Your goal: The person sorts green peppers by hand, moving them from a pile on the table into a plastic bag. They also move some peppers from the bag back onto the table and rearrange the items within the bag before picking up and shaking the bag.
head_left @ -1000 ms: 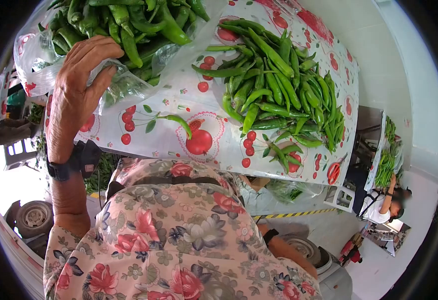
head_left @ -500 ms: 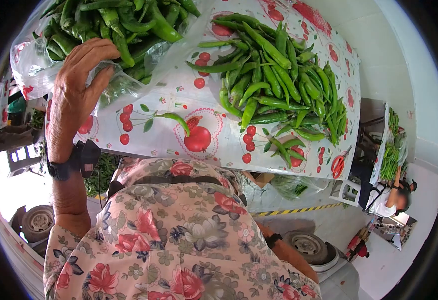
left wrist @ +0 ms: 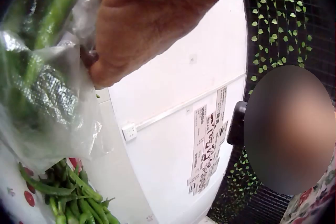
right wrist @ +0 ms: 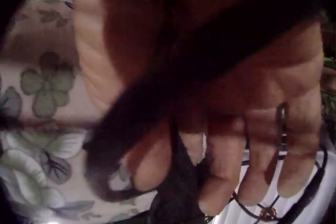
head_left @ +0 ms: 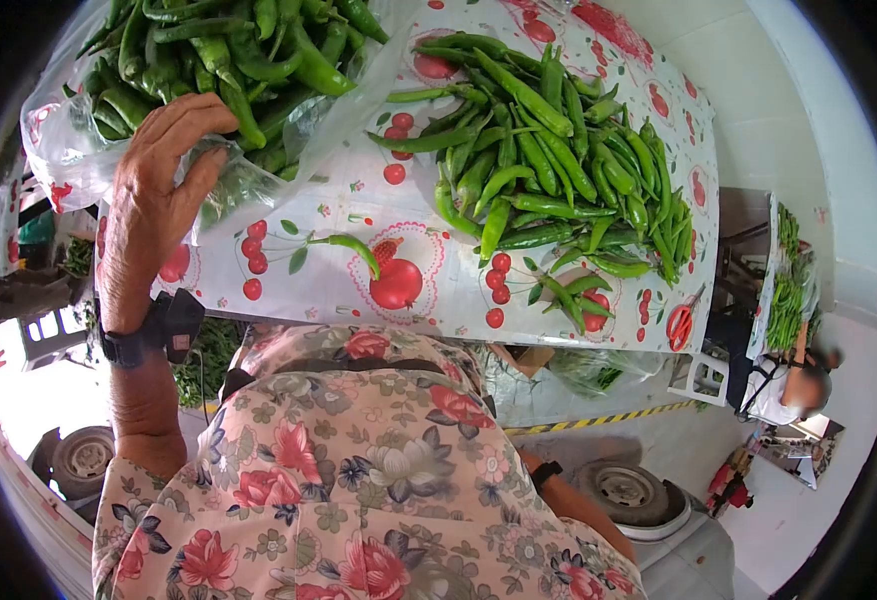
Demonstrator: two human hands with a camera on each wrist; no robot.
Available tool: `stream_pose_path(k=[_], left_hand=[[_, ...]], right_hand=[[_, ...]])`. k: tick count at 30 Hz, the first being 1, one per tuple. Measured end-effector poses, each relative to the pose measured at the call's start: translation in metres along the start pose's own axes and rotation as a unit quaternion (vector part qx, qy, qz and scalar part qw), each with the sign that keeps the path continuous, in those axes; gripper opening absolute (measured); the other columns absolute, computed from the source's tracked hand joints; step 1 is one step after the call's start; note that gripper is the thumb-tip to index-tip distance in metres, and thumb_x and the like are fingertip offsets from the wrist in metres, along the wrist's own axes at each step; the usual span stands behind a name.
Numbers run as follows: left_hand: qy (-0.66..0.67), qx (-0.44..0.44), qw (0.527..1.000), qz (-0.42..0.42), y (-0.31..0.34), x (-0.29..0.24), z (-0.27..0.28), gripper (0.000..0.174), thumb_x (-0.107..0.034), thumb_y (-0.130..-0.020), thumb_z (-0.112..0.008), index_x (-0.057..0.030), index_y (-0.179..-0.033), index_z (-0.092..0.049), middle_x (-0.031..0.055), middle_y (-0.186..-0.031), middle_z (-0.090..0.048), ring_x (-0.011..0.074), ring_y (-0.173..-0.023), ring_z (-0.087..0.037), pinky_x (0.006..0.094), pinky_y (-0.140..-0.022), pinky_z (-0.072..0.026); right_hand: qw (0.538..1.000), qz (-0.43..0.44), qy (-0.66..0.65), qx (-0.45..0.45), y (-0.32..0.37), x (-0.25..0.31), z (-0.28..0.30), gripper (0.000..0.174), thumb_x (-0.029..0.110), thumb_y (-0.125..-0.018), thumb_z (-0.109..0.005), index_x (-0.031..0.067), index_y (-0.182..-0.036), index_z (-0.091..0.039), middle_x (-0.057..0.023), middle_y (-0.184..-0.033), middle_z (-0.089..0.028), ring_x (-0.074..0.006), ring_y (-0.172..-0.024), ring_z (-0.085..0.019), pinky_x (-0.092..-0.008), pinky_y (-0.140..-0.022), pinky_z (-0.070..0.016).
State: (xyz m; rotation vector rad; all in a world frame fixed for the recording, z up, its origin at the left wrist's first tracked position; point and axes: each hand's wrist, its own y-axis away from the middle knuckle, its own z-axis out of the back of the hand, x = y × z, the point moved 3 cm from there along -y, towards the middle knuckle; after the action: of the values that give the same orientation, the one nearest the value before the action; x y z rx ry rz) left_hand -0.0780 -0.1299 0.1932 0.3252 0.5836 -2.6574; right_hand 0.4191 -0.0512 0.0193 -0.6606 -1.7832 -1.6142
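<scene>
Gripping the clear plastic bag beside its green chili peppers, my left hand curls fingers and thumb; my right hand hangs relaxed. The chili pile lies apart, outside the bag.

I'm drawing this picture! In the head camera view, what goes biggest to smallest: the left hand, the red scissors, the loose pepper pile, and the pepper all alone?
Largest to smallest:
1. Loose pepper pile
2. Left hand
3. Lone pepper and red scissors: too alike to rank
</scene>
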Motion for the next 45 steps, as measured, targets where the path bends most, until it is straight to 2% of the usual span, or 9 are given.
stream_pose_path(k=[12, 15, 17, 19, 22, 25, 26, 32, 45], left_hand=[[-0.01, 0.01, 1.0, 0.007, -0.005, -0.014, 0.004, 0.025, -0.004, -0.078, -0.063, -0.0035, -0.103, -0.062, 0.0126, -0.112, -0.06, 0.0318, -0.105, -0.056, 0.0392, -0.092, -0.0438], [-0.013, 0.01, 1.0, 0.0, -0.005, -0.014, 0.006, 0.026, -0.003, -0.078, -0.063, -0.0039, -0.103, -0.062, 0.0126, -0.112, -0.06, 0.0322, -0.105, -0.056, 0.0396, -0.092, -0.0439], [-0.012, 0.012, 1.0, 0.001, -0.006, -0.013, 0.005, 0.027, -0.003, -0.078, -0.063, -0.0038, -0.104, -0.062, 0.0129, -0.112, -0.06, 0.0327, -0.105, -0.055, 0.0396, -0.092, -0.0434], [-0.007, 0.01, 1.0, -0.003, -0.006, -0.018, 0.008, 0.027, -0.004, -0.078, -0.063, -0.0037, -0.104, -0.062, 0.013, -0.112, -0.06, 0.0328, -0.105, -0.055, 0.0397, -0.092, -0.043], [-0.006, 0.012, 1.0, -0.013, -0.004, -0.019, 0.008, 0.028, -0.001, -0.076, -0.061, -0.0029, -0.104, -0.061, 0.0135, -0.111, -0.06, 0.0328, -0.105, -0.055, 0.0396, -0.092, -0.043], [-0.004, 0.013, 1.0, -0.012, -0.002, -0.022, 0.014, 0.029, -0.001, -0.074, -0.061, -0.0023, -0.103, -0.061, 0.014, -0.111, -0.06, 0.0332, -0.106, -0.056, 0.0409, -0.092, -0.0426], [-0.002, 0.015, 1.0, -0.004, -0.001, -0.022, 0.015, 0.029, -0.001, -0.074, -0.061, -0.0022, -0.103, -0.061, 0.014, -0.111, -0.06, 0.0334, -0.106, -0.056, 0.0411, -0.093, -0.0424], [-0.006, -0.004, 1.0, -0.012, 0.002, -0.03, 0.019, 0.028, -0.002, -0.073, -0.064, -0.0018, -0.1, -0.062, 0.0142, -0.106, -0.061, 0.0334, -0.102, -0.055, 0.0406, -0.09, -0.0428], [0.005, -0.01, 1.0, 0.003, 0.004, -0.042, 0.024, 0.028, -0.001, -0.07, -0.067, -0.0015, -0.098, -0.062, 0.0141, -0.102, -0.062, 0.0342, -0.099, -0.056, 0.0411, -0.086, -0.045]], right_hand=[[0.999, 0.024, 0.019, -0.016, -0.019, -0.002, 0.013, 0.037, 0.028, -0.082, -0.057, -0.0016, -0.104, -0.062, -0.0251, -0.095, -0.064, -0.0366, -0.088, -0.062, -0.0418, -0.077, -0.0474], [0.983, -0.142, 0.116, -0.029, -0.015, 0.051, 0.067, 0.034, 0.026, -0.079, -0.061, 0.0003, -0.101, -0.063, -0.024, -0.09, -0.065, -0.036, -0.089, -0.063, -0.0414, -0.079, -0.0479], [0.942, -0.093, 0.175, -0.27, 0.002, 0.08, 0.108, 0.033, 0.015, -0.078, -0.065, 0.0, -0.107, -0.062, -0.0168, -0.092, -0.067, -0.023, -0.087, -0.065, -0.0358, -0.08, -0.0504], [0.884, -0.12, 0.146, -0.427, 0.016, 0.117, 0.143, 0.04, 0.006, -0.073, -0.066, 0.0012, -0.112, -0.058, -0.018, -0.104, -0.063, -0.0305, -0.098, -0.061, -0.0381, -0.085, -0.0488], [0.757, 0.076, 0.397, -0.513, 0.013, 0.14, 0.168, 0.055, 0.003, -0.066, -0.066, 0.0053, -0.119, -0.051, -0.0193, -0.118, -0.055, -0.0352, -0.113, -0.051, -0.0422, -0.09, -0.0453], [0.744, 0.034, 0.486, -0.457, -0.012, 0.114, 0.186, 0.066, -0.003, -0.06, -0.065, 0.007, -0.123, -0.046, -0.017, -0.129, -0.045, -0.0368, -0.123, -0.041, -0.0419, -0.095, -0.0428], [0.693, 0.06, 0.521, -0.496, -0.016, 0.11, 0.19, 0.058, -0.003, -0.061, -0.065, 0.0071, -0.116, -0.051, -0.0162, -0.119, -0.052, -0.036, -0.114, -0.047, -0.0422, -0.09, -0.0448], [0.745, 0.052, 0.441, -0.498, -0.031, 0.114, 0.215, 0.046, -0.004, -0.061, -0.067, 0.0062, -0.103, -0.053, -0.0135, -0.1, -0.057, -0.0358, -0.098, -0.053, -0.0434, -0.082, -0.0445], [0.693, 0.15, 0.368, -0.602, -0.056, 0.156, 0.254, 0.034, 0.008, -0.073, -0.063, 0.004, -0.106, -0.056, -0.0175, -0.095, -0.061, -0.0367, -0.091, -0.058, -0.044, -0.076, -0.0468]])
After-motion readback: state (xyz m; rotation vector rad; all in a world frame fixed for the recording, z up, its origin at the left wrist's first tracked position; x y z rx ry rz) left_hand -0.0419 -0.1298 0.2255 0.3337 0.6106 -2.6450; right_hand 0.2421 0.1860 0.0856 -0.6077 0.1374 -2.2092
